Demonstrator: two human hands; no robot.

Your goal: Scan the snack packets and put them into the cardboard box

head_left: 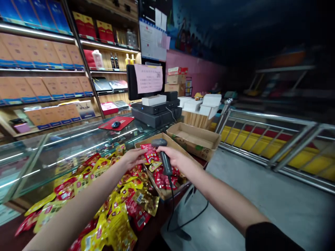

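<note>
My left hand [134, 159] pinches the edge of a small red snack packet [149, 153], raised over an open cardboard box [165, 195]. In my right hand [171, 156] is a dark grey handheld barcode scanner [165, 161], gripped round its handle, its head beside the packet. A black cable [171, 209] hangs from the scanner's base and loops down. More red packets [163, 179] lie inside the box below my hands. To the left, under my left forearm, spreads a heap of yellow and red snack packets [112, 223].
A second cardboard box [195, 137] stands behind the first. On the glass counter [70, 143] are a mouse [115, 124] on a red mat and a monitor [132, 83] above a cash drawer [157, 116]. Metal railings [269, 139] stand right; stocked shelves [43, 68] line the left.
</note>
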